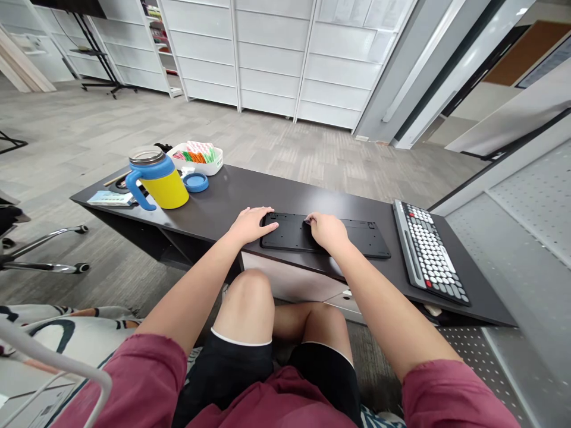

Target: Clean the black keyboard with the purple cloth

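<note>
A black keyboard (289, 233) lies upside down on the dark desk, its underside with small screws and folded feet facing up. My left hand (250, 226) holds its left end, fingers along the far edge and thumb over the underside. Near the middle of the keyboard, my right hand (328, 230) is closed in a pinch against the underside. A small dark bit shows at its fingertips, too small to name. To the right lies a second keyboard (430, 252), grey and black with white, grey and red keys, apart from both hands.
On the desk's left (209, 208) stand a blue and yellow mug (165, 184), a blue lid (195, 182) and a white basket (216, 161) of colourful packets. A pegboard panel (535, 220) borders the right side. A wheeled chair base (44, 258) is at left.
</note>
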A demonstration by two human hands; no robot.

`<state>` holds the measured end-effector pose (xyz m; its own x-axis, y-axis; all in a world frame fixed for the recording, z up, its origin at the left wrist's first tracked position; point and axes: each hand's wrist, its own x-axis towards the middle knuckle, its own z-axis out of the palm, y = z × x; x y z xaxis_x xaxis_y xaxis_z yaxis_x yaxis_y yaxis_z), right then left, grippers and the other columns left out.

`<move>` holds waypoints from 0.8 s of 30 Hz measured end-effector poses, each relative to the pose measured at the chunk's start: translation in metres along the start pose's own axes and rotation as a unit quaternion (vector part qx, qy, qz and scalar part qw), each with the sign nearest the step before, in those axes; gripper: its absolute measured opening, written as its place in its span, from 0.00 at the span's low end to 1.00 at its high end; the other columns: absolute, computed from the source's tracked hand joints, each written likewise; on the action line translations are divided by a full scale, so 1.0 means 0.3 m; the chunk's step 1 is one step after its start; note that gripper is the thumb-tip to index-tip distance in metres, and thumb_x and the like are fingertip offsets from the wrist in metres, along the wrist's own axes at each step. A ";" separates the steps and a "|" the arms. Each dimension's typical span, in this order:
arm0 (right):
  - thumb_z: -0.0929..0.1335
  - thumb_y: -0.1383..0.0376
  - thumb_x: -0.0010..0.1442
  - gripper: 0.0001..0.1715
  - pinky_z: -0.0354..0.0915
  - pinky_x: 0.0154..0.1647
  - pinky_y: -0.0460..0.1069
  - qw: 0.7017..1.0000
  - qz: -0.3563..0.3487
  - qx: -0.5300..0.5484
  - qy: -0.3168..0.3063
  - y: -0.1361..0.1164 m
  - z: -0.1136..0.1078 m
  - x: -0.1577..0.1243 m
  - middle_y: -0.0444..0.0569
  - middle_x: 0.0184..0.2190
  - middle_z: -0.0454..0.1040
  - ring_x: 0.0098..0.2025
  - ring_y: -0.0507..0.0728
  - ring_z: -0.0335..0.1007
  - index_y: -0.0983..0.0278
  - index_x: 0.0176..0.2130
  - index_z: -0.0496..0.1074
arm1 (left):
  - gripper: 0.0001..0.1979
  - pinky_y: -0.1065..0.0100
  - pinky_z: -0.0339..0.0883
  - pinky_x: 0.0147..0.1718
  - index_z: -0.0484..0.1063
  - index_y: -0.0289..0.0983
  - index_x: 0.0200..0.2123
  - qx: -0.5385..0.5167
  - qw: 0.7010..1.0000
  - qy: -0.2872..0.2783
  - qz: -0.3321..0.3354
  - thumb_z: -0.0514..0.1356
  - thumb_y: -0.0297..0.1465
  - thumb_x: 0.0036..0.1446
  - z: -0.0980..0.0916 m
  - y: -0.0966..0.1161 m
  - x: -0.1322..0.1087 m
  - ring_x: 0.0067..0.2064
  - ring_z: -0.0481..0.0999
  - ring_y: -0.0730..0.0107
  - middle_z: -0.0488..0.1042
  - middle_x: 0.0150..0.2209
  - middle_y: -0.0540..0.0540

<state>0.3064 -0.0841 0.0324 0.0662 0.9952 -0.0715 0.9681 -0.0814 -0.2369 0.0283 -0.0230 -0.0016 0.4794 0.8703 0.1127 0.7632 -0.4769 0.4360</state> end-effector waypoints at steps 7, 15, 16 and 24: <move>0.58 0.62 0.80 0.26 0.71 0.52 0.54 1.000 -0.013 0.001 -0.002 -0.005 -0.004 0.001 0.54 0.50 0.86 0.50 0.64 0.83 0.55 0.60 0.81 | 0.33 0.42 0.46 0.79 0.71 0.49 0.72 0.003 1.000 -0.006 -0.007 0.58 0.57 0.70 0.000 -0.001 0.001 0.76 0.68 0.49 0.72 0.74 0.45; 0.59 0.62 0.80 0.24 0.70 0.52 0.53 1.000 -0.003 0.023 0.006 -0.015 0.005 -0.007 0.52 0.50 0.87 0.51 0.63 0.82 0.55 0.60 0.81 | 0.34 0.41 0.45 0.79 0.71 0.49 0.71 -0.005 1.000 -0.003 -0.006 0.58 0.57 0.70 0.001 -0.002 0.001 0.75 0.69 0.48 0.72 0.74 0.45; 0.59 0.62 0.80 0.24 0.70 0.51 0.53 1.000 -0.010 0.027 0.005 -0.016 0.008 -0.008 0.52 0.49 0.87 0.51 0.63 0.82 0.54 0.59 0.81 | 0.33 0.41 0.45 0.79 0.71 0.49 0.71 -0.004 1.000 -0.002 -0.006 0.59 0.56 0.70 0.002 -0.002 0.002 0.75 0.69 0.48 0.72 0.74 0.45; 0.59 0.62 0.80 0.24 0.70 0.52 0.53 1.000 0.005 0.023 0.014 -0.004 0.017 0.009 0.53 0.49 0.87 0.51 0.64 0.83 0.55 0.60 0.81 | 0.33 0.41 0.45 0.79 0.71 0.49 0.71 -0.005 1.000 -0.002 -0.006 0.59 0.56 0.70 0.001 -0.002 0.000 0.75 0.69 0.49 0.72 0.74 0.44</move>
<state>0.3043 -0.0816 0.0276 0.0828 0.9955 -0.0470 0.9551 -0.0927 -0.2812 0.0279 -0.0228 -0.0021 0.4711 0.8759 0.1043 0.7649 -0.4646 0.4462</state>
